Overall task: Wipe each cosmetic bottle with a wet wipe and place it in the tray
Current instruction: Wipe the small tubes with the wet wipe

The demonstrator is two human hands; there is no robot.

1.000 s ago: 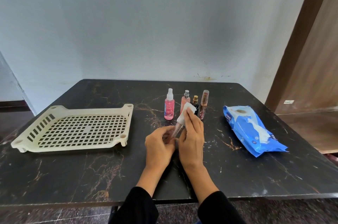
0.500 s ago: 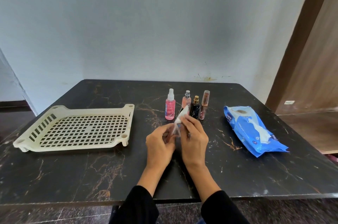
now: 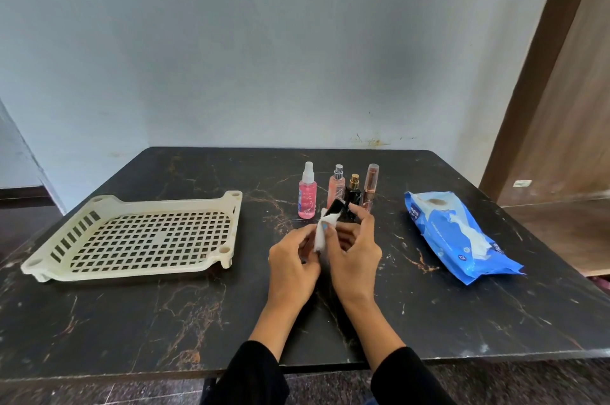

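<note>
Just above the dark surface (image 3: 165, 322), in front of the row of standing bottles, a small black-capped bottle (image 3: 334, 208) is held tilted between both hands, with a white wet wipe (image 3: 322, 233) wrapped against its lower part. The left hand (image 3: 292, 267) curls round the bottle's base end and the wipe; the right hand (image 3: 355, 256) pinches the wipe, its fingers bent round the bottle's side. Exactly where each fingertip sits is hidden.

This looks like the wiping step for the first bottle, since the cream tray (image 3: 138, 233), well to the left, holds nothing. Next, the bottle needs carrying left and setting in the tray.

Behind stand a pink spray bottle (image 3: 307, 196), a peach one (image 3: 336, 186), a black gold-capped one (image 3: 354, 195) and a slim tube (image 3: 371, 185). The blue wipe pack (image 3: 458, 233) lies to the right.
</note>
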